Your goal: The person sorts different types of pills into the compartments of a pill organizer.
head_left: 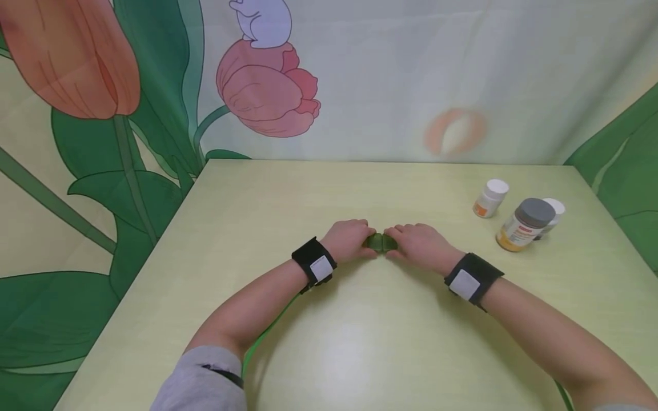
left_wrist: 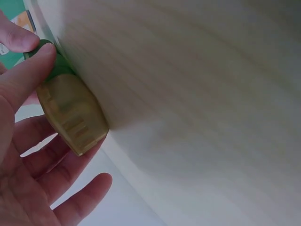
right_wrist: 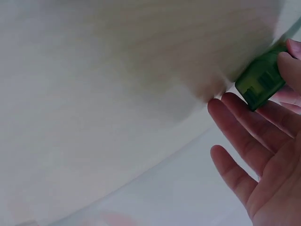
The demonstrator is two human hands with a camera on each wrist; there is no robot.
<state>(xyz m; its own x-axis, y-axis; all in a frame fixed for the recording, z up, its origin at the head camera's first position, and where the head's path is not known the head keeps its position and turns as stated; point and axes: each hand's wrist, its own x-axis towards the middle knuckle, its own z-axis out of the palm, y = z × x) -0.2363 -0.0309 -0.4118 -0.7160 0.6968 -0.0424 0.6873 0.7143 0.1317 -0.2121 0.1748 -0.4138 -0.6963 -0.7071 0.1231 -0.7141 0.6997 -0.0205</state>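
Over the middle of the table, a small translucent plastic case [head_left: 381, 242] is held between both hands, a seam across its centre. The left hand [head_left: 349, 241] pinches its left end with the thumb on top and fingers beneath. In the left wrist view, that end of the case [left_wrist: 73, 113] looks yellow-brown with ridges, and a green part lies beyond it. The right hand [head_left: 421, 246] pinches the other end. There, in the right wrist view, the case [right_wrist: 261, 82] is green and boxy, with the thumb over it. Its lower side sits close to the table.
At the right of the pale table [head_left: 308, 194] stand a white bottle [head_left: 490, 198] with an orange label patch and a jar [head_left: 524, 224] with a grey lid. Another white-capped bottle [head_left: 555, 211] is partly hidden behind the jar. A printed floral curtain [head_left: 370, 74] hangs behind.
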